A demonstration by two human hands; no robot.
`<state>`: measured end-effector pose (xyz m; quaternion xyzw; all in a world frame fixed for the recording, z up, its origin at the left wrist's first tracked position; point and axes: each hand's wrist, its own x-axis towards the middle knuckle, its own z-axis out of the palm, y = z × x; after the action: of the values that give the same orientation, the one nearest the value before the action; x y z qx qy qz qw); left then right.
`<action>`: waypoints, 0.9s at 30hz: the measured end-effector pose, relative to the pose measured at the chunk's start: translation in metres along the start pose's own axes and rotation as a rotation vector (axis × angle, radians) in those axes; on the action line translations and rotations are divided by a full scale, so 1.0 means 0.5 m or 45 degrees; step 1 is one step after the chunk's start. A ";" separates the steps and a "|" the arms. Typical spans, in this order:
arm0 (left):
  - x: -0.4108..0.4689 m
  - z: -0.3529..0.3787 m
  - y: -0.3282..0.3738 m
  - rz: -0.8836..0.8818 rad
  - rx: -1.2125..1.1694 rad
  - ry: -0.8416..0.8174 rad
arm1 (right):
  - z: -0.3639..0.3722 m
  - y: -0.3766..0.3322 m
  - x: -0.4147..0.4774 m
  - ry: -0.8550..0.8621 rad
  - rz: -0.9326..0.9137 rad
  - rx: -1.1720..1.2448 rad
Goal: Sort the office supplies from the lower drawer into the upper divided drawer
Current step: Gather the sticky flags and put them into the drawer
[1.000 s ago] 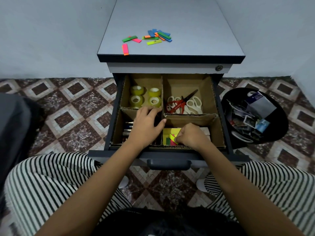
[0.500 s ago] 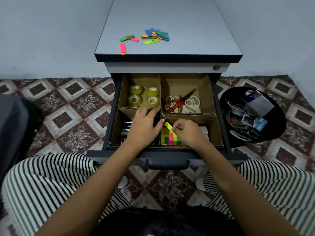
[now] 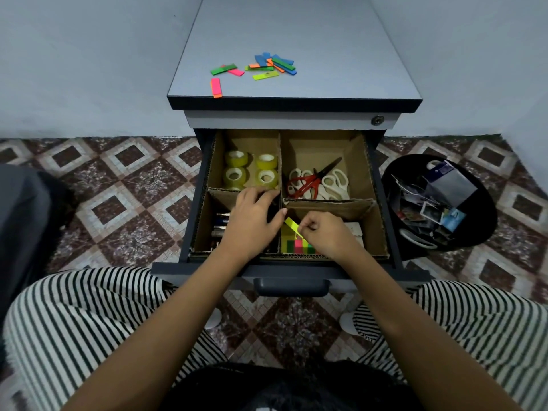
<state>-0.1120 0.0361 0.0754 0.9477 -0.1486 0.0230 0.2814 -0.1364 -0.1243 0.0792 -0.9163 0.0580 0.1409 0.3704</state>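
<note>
Yellow sticky flag [image 3: 292, 225] is pinched by the right hand [image 3: 327, 235] over the divided drawer's [image 3: 370, 272] near-right compartment; probably light and limp, it is best taken by one end. Whether anything is held by the left hand [image 3: 252, 222] cannot be told.

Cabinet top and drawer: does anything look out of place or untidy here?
Yes. Loose coloured sticky flags lie scattered on the cabinet top, some overlapping, while the same kind sits in a neat row in the drawer's near right compartment.
</note>
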 end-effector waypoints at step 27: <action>0.000 -0.004 0.004 -0.041 -0.034 -0.037 | -0.012 0.009 0.008 -0.198 0.267 -0.298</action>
<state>-0.1125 0.0356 0.0779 0.9464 -0.1375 0.0026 0.2922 -0.1322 -0.1318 0.0794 -0.9284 0.1076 0.2551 0.2479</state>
